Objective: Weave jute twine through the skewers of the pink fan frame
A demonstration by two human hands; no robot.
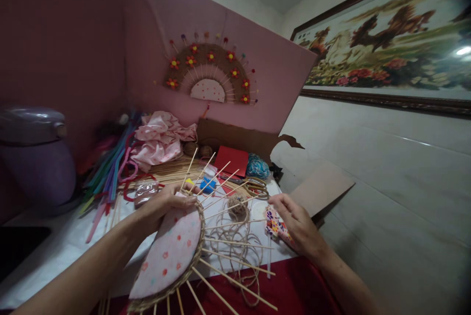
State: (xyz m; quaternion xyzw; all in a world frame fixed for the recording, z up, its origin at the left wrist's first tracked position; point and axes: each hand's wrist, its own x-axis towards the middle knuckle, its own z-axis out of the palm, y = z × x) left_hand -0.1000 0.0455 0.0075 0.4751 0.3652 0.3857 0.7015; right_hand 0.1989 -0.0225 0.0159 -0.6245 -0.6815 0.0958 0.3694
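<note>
My left hand (178, 203) grips the upper edge of a half-round fan panel (172, 246), covered in white fabric with small red flowers. Twine is woven along its curved rim, and thin wooden sticks (239, 244) radiate outward from it. To the right, my right hand (300, 222) has its fingers curled together; what they pinch, if anything, is hidden. A flower-patterned object (274, 222) lies at or under that hand, and I cannot tell if it is held. Between the hands, a ball of twine (237, 204) rests among loose loops of twine (235, 256).
Scissors (257, 187), red card (231, 160), blue yarn (258, 166) and crumpled pink fabric (160, 138) sit at the back. Pipe cleaners (114, 168) and a purple kettle-like container (37, 158) stand left. A finished-looking flowered fan (211, 60) is pinned to the pink board (272, 69).
</note>
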